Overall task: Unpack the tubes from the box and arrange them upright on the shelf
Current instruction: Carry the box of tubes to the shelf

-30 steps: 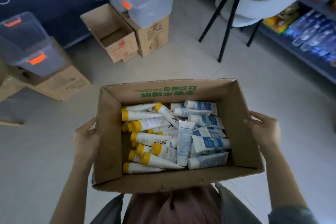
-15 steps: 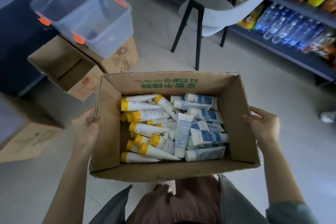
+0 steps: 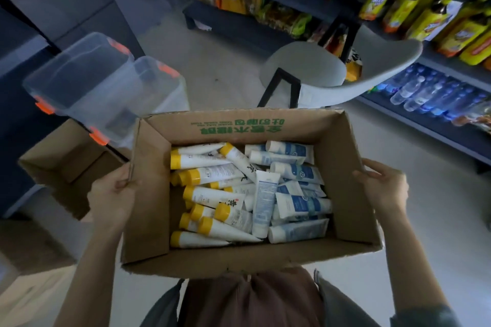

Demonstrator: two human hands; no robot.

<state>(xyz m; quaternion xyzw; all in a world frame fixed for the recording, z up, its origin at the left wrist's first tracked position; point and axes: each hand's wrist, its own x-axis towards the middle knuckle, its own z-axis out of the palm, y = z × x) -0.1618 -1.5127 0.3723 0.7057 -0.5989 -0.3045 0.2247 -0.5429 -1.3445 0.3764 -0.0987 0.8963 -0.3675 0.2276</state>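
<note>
Shop floor, stocked shelf (image 3: 438, 131) at right. Box (image 3: 239, 125) is held at waist height, its side walls gripped by left hand (image 3: 111, 194) and right hand (image 3: 382, 188). Tubes (image 3: 261, 194) are heaped flat inside, yellow-capped left, blue-printed right. Judged light, soft, slick; best taken near the cap.

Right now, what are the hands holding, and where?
Both hold the box: left hand grips its left wall's rim, right hand its right wall's rim.
</note>
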